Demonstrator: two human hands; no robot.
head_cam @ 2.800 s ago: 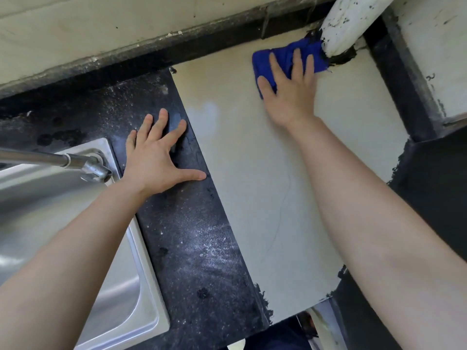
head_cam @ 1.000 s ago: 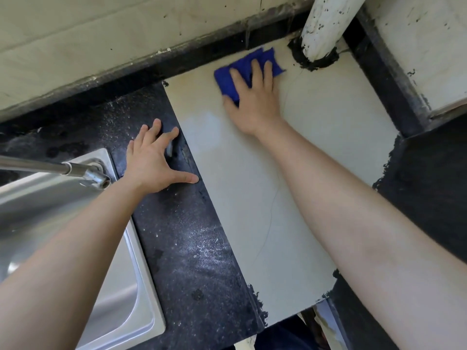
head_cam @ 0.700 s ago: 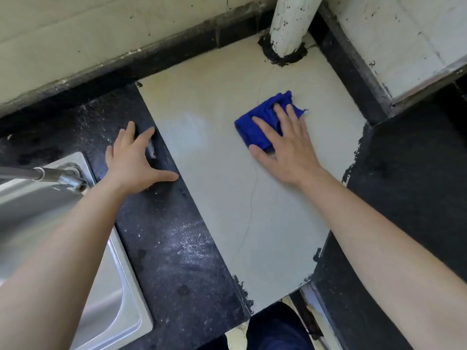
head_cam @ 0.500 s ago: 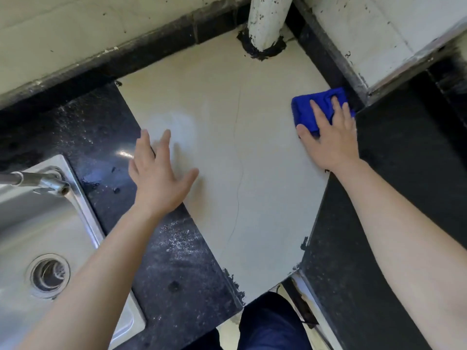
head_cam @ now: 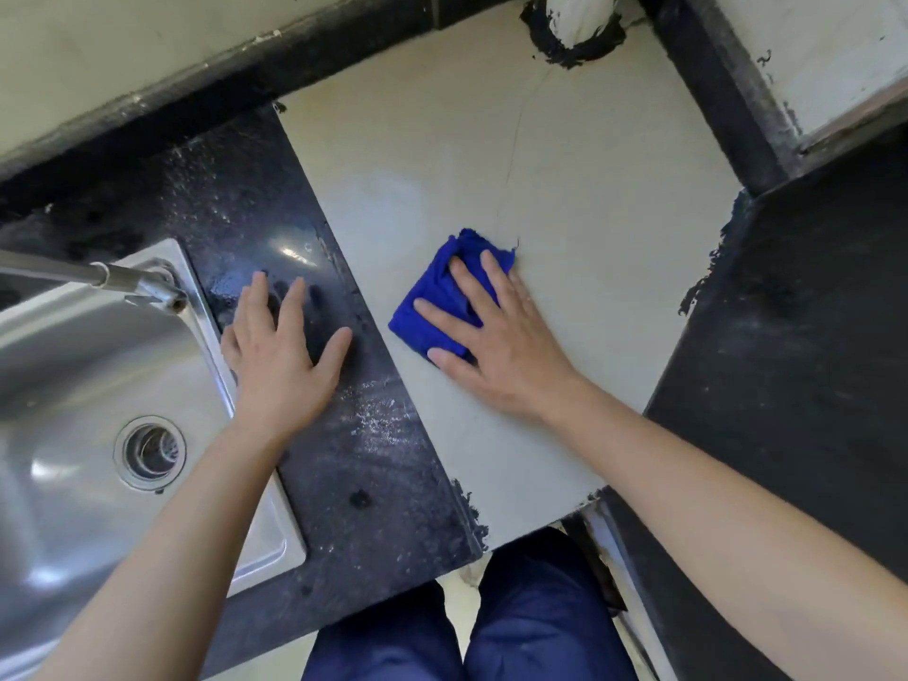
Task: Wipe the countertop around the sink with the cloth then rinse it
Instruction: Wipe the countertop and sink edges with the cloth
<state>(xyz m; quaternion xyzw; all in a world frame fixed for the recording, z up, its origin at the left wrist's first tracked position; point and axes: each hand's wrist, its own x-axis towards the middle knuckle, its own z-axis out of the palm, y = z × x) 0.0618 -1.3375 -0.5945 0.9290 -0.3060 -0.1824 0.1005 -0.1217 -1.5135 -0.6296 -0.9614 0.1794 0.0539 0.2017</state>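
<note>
A blue cloth (head_cam: 437, 297) lies bunched on the cream countertop panel (head_cam: 589, 199), near its left edge. My right hand (head_cam: 501, 336) presses flat on the cloth with fingers spread, covering its right half. My left hand (head_cam: 280, 351) rests flat and empty on the black speckled countertop strip (head_cam: 373, 484), beside the rim of the steel sink (head_cam: 64, 366). The faucet spout (head_cam: 98, 280) reaches over the sink's back corner.
A white pipe (head_cam: 584, 17) with black sealant rises from the back of the cream panel. A black upstand runs along the wall. A dark counter (head_cam: 796, 336) lies to the right. The sink drain (head_cam: 150, 452) is open. My legs in blue trousers stand below the counter edge.
My right hand slid the cloth from the right edge of the cream panel leftward toward the black strip. My left hand shifted left onto the black strip by the sink.
</note>
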